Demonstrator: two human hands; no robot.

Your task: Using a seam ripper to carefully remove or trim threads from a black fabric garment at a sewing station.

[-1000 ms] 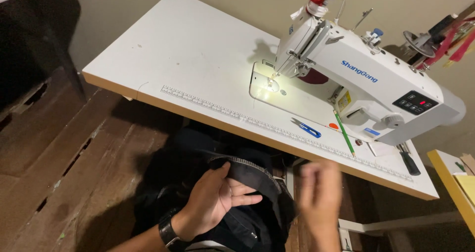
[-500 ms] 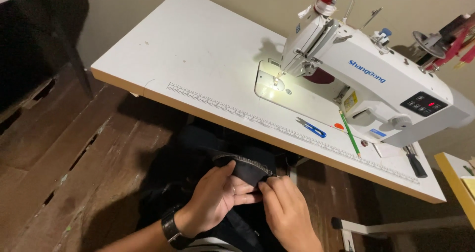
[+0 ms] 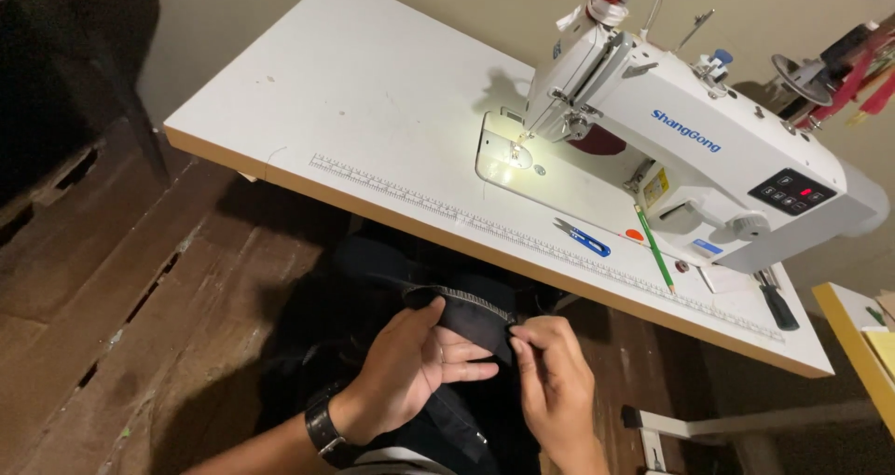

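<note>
Black fabric (image 3: pixel 466 312) down in the lap below the surface (image 3: pixel 373 93), stitched edge running left to right, left hand (image 3: pixel 410 368) cupped under it, right hand (image 3: pixel 555 382) pinching its right end, rest lost in shadow

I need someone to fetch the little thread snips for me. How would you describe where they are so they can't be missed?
Start at the white sewing machine on the white table. In front of its base, just behind the printed ruler strip along the table's near edge, lie the thread snips. They are the only blue-handled tool; the green pencil to their right is long and thin.
</note>
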